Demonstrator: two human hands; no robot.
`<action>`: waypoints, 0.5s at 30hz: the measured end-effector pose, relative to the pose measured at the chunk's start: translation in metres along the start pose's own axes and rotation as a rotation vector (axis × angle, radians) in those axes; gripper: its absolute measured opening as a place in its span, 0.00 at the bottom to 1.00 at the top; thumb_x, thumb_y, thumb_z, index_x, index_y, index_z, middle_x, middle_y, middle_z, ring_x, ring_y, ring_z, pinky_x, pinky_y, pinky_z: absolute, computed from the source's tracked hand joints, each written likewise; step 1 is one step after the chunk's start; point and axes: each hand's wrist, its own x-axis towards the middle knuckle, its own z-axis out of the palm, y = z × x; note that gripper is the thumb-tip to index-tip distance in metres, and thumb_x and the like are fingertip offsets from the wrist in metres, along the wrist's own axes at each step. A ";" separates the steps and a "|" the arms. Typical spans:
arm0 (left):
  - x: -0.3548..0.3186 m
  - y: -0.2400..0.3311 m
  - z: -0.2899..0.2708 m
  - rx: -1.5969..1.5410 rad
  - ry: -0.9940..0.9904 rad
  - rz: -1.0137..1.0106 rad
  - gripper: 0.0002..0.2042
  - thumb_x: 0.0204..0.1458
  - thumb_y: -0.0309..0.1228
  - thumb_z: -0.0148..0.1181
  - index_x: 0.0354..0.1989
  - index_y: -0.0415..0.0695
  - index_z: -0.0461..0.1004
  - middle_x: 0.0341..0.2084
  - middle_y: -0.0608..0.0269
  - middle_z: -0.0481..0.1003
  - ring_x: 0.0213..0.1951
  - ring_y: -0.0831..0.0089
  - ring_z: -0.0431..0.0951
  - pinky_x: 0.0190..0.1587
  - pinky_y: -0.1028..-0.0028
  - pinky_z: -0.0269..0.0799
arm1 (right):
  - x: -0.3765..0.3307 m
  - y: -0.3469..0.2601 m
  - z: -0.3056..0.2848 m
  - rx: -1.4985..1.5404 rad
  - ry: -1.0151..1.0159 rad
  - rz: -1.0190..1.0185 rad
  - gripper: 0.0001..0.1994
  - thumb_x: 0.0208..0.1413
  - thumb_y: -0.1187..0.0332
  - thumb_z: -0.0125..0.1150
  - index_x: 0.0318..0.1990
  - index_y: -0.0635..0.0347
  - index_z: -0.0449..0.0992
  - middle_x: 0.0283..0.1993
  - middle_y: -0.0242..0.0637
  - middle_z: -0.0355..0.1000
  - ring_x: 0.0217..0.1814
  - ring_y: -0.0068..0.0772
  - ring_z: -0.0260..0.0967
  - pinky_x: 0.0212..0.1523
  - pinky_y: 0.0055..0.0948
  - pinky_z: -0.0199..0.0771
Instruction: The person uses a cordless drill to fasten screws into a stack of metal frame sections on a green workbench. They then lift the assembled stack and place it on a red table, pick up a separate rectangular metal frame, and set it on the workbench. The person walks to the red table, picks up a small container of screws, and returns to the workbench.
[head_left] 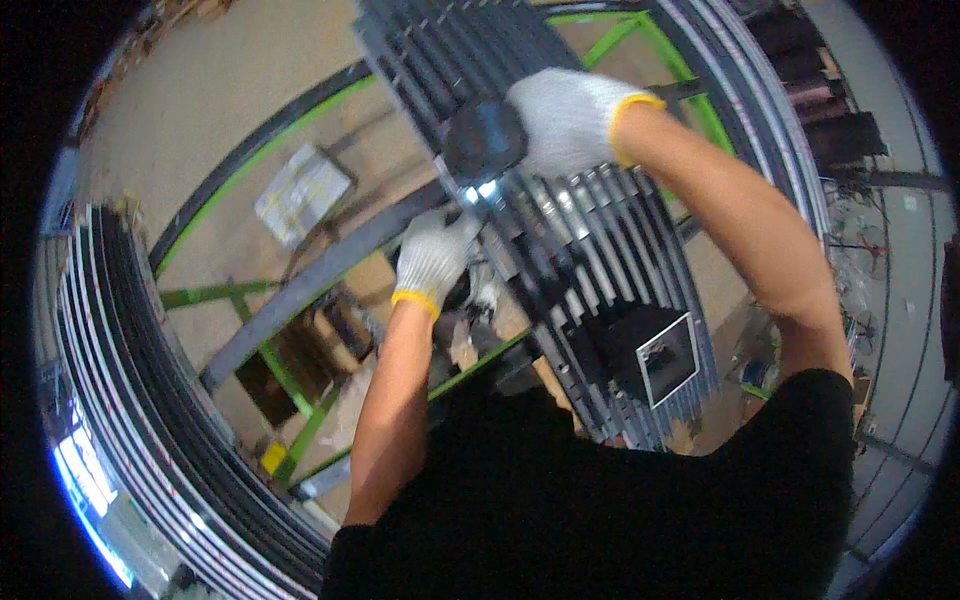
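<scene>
My right hand [565, 115], in a white knit glove with a yellow cuff, grips a dark power tool [484, 140] pressed against a stack of long grey metal profiles [590, 250]. A small bright light shines at the tool's tip. My left hand [432, 255], gloved the same way, holds the edge of the profile stack just below the tool. The profiles run from the top centre down to the lower right. Their cut ends show a square hollow section [668, 358].
A green metal frame [290, 385] carries a grey beam [310, 290] under the profiles. More long profiles [130, 400] lie stacked at the left. A white bundle [300, 195] rests on the concrete floor. Dark racks [830, 110] stand at the right.
</scene>
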 end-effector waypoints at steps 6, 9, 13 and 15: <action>-0.011 0.007 0.017 0.012 0.065 -0.206 0.33 0.66 0.59 0.49 0.47 0.35 0.82 0.46 0.33 0.80 0.51 0.35 0.78 0.57 0.49 0.70 | -0.048 0.001 -0.022 0.078 0.117 0.068 0.14 0.47 0.64 0.65 0.36 0.64 0.87 0.39 0.59 0.81 0.44 0.57 0.83 0.47 0.47 0.83; -0.012 -0.009 0.019 0.155 0.177 -0.185 0.33 0.66 0.58 0.51 0.53 0.32 0.79 0.50 0.29 0.78 0.55 0.34 0.77 0.61 0.50 0.69 | -0.110 0.009 -0.034 0.066 0.300 0.129 0.12 0.46 0.66 0.65 0.33 0.64 0.86 0.36 0.59 0.81 0.41 0.59 0.82 0.44 0.48 0.83; -0.020 -0.037 -0.002 0.070 0.198 0.161 0.14 0.66 0.31 0.53 0.54 0.37 0.78 0.40 0.48 0.81 0.41 0.57 0.80 0.47 0.61 0.75 | -0.218 0.009 -0.035 0.152 0.464 0.357 0.20 0.44 0.66 0.76 0.45 0.63 0.81 0.37 0.51 0.81 0.40 0.50 0.82 0.44 0.41 0.82; -0.027 -0.034 -0.011 -0.479 0.016 -0.007 0.13 0.64 0.25 0.53 0.54 0.37 0.78 0.37 0.59 0.79 0.37 0.70 0.77 0.43 0.68 0.73 | -0.279 -0.009 -0.027 0.252 0.570 0.502 0.25 0.43 0.66 0.79 0.50 0.63 0.80 0.44 0.48 0.81 0.45 0.49 0.81 0.48 0.40 0.81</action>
